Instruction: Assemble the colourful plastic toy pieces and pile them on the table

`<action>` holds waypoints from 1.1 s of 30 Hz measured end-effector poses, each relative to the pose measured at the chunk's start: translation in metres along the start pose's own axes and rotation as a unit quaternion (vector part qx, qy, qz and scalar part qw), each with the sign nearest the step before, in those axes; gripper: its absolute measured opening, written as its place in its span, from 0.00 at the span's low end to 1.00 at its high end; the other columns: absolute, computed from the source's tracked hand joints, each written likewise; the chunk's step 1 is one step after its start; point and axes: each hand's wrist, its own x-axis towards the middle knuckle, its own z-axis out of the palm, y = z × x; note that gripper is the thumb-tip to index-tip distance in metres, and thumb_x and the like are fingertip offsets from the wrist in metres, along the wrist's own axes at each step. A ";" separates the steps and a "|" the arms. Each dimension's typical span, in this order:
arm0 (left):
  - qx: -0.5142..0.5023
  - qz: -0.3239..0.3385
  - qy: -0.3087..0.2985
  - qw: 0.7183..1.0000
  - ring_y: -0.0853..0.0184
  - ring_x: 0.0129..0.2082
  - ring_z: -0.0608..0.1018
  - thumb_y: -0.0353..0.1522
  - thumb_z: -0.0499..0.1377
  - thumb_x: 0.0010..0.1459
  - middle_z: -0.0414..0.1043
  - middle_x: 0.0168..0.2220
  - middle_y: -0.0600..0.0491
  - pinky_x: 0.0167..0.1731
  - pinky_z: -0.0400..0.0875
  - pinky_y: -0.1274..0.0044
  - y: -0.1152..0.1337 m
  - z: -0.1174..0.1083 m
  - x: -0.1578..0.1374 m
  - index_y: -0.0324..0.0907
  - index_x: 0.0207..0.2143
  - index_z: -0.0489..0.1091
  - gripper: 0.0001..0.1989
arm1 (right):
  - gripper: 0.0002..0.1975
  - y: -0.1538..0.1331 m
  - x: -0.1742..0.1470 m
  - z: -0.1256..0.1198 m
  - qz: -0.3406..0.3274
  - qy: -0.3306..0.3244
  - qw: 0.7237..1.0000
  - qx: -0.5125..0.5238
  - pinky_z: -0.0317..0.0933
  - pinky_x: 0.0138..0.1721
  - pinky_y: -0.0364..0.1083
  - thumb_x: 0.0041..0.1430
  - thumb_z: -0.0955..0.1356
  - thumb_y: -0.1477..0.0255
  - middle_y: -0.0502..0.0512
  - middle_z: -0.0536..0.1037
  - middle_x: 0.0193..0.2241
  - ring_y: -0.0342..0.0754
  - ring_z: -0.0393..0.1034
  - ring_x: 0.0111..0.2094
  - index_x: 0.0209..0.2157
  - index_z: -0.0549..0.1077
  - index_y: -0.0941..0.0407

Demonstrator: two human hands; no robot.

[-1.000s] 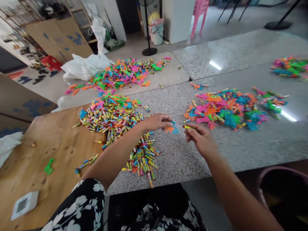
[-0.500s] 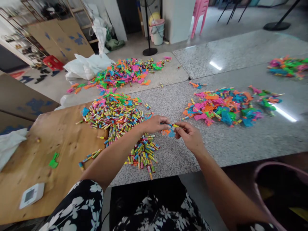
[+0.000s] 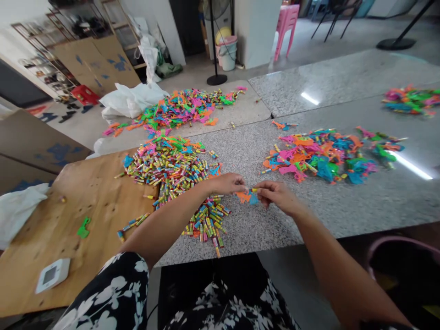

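Note:
My left hand (image 3: 229, 184) is closed, fingertips pinched at a blue toy pistol (image 3: 253, 199) that is partly hidden. My right hand (image 3: 277, 196) pinches a small yellow-wrapped tube (image 3: 254, 189) at the pistol's upper end, the two hands almost meeting. An orange toy pistol (image 3: 243, 197) shows just below my left fingers; whether it is held or lies on the table I cannot tell. Beside my left forearm spreads a heap of colourful wrapped tubes (image 3: 172, 165). Right of my hands lies a pile of toy pistols with tubes (image 3: 323, 153).
Another pistol pile (image 3: 182, 107) lies at the back by a white bag (image 3: 129, 98), and one more (image 3: 410, 98) at far right. On the wooden table (image 3: 103, 192) are a green toy pistol (image 3: 83, 228) and a white display device (image 3: 52, 275). A pink-rimmed bin (image 3: 373, 256) stands lower right.
The view has shifted slightly, so the scene sits lower. Both hands have moved a little right and down, still close together. Less of the tube shows between my fingers.

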 end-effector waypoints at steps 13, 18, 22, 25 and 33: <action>0.391 -0.184 0.161 0.887 0.49 0.68 0.63 0.47 0.55 0.67 0.63 0.68 0.39 0.65 0.57 0.60 -0.081 -0.077 0.019 0.41 0.67 0.63 0.32 | 0.18 0.033 0.037 0.053 -0.107 0.157 0.959 -0.211 0.73 0.37 0.51 0.61 0.69 0.62 0.60 0.83 0.41 0.52 0.79 0.35 0.49 0.77 0.56; 0.433 -0.181 0.153 0.870 0.53 0.54 0.77 0.45 0.50 0.70 0.77 0.53 0.40 0.55 0.68 0.65 -0.076 -0.076 0.018 0.40 0.53 0.76 0.23 | 0.16 0.051 0.032 0.090 -0.234 0.050 0.870 -0.431 0.67 0.55 0.55 0.68 0.66 0.66 0.64 0.80 0.51 0.58 0.75 0.52 0.53 0.75 0.57; 0.435 -0.111 0.140 0.883 0.56 0.52 0.77 0.47 0.55 0.68 0.78 0.49 0.42 0.52 0.69 0.70 -0.073 -0.077 0.015 0.40 0.49 0.78 0.22 | 0.13 0.038 0.037 0.090 -0.166 0.031 0.856 -0.488 0.68 0.49 0.49 0.70 0.65 0.70 0.61 0.79 0.49 0.53 0.77 0.46 0.52 0.75 0.56; 0.423 -0.035 0.077 0.902 0.55 0.51 0.77 0.54 0.64 0.56 0.78 0.48 0.42 0.50 0.69 0.71 -0.073 -0.063 0.008 0.41 0.47 0.78 0.29 | 0.13 0.031 0.040 0.096 -0.153 0.003 0.847 -0.509 0.67 0.48 0.47 0.70 0.65 0.70 0.60 0.78 0.48 0.52 0.77 0.45 0.52 0.75 0.56; 0.320 -0.112 0.054 0.939 0.58 0.42 0.81 0.41 0.69 0.53 0.81 0.43 0.47 0.40 0.70 0.75 -0.072 -0.054 -0.011 0.42 0.50 0.75 0.23 | 0.18 0.017 0.055 0.124 -0.175 -0.048 0.806 -0.563 0.66 0.45 0.46 0.71 0.61 0.74 0.64 0.74 0.55 0.51 0.76 0.44 0.58 0.73 0.55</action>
